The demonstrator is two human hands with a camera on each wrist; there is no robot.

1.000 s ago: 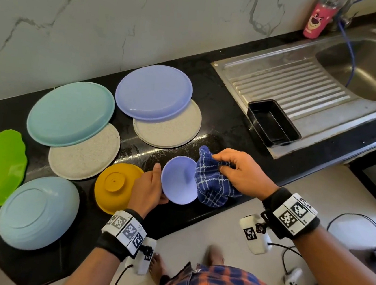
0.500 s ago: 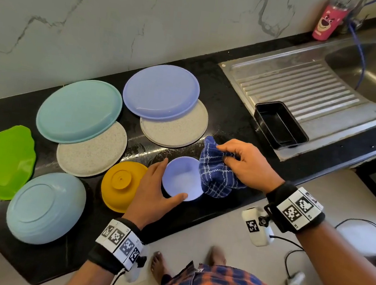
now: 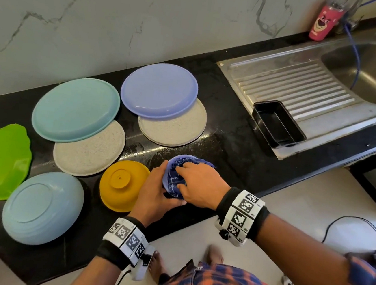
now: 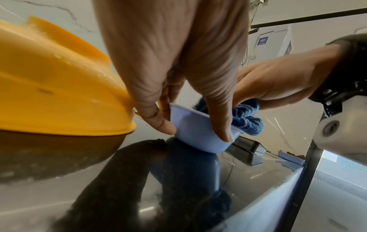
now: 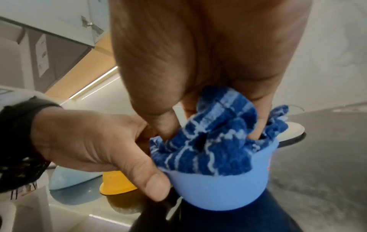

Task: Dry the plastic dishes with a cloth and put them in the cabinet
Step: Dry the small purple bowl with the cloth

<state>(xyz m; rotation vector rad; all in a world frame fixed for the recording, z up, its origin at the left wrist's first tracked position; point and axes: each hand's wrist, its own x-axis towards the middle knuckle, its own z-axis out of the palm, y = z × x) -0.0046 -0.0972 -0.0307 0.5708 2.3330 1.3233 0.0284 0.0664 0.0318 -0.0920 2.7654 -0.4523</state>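
Both hands are drying: left hand gripping the small lavender bowl, right hand clutching the blue checked cloth inside; shelving probably follows.

Left hand: palm turned inward, fingers and thumb curled round small bowl, thumb pressed on near wall, fingertips on opposite side. Left forearm enters from below, wrist wrapped in black band with marker blocks. Right hand: back of hand up, fingers bent downward into bowl, pinching blue checked cloth bunched inside. Right forearm comes in from right, crossing in front of body, wrist likewise banded. Both hands touching, close together.
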